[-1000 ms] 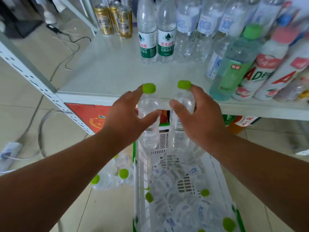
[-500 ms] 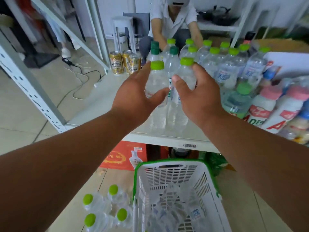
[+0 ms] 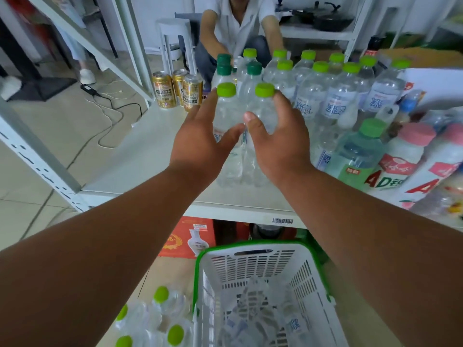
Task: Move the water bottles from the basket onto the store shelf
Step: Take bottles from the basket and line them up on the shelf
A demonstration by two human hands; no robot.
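Two clear water bottles with light green caps stand side by side on the white store shelf point(image 3: 140, 156). My left hand point(image 3: 200, 144) holds the left bottle point(image 3: 226, 111), thumb in front and fingers along its left side. My right hand point(image 3: 278, 141) holds the right bottle point(image 3: 263, 108) the same way from the right. Their bases rest near the shelf's front edge. Below, the white basket with a green rim point(image 3: 250, 249) contains several more bottles point(image 3: 253, 309) lying loose.
Rows of green-capped water bottles point(image 3: 320, 96) fill the shelf behind and to the right. Pink-capped milk drinks point(image 3: 406, 156) and a green drink bottle point(image 3: 360, 151) stand at right, gold cans point(image 3: 175, 88) at back left. A person point(image 3: 238, 26) crouches behind the shelf. A bottle pack point(image 3: 160, 314) lies on the floor.
Both hands lifted the two bottles from above the basket up over the shelf edge and set them down upright on the shelf, in front of the standing rows.
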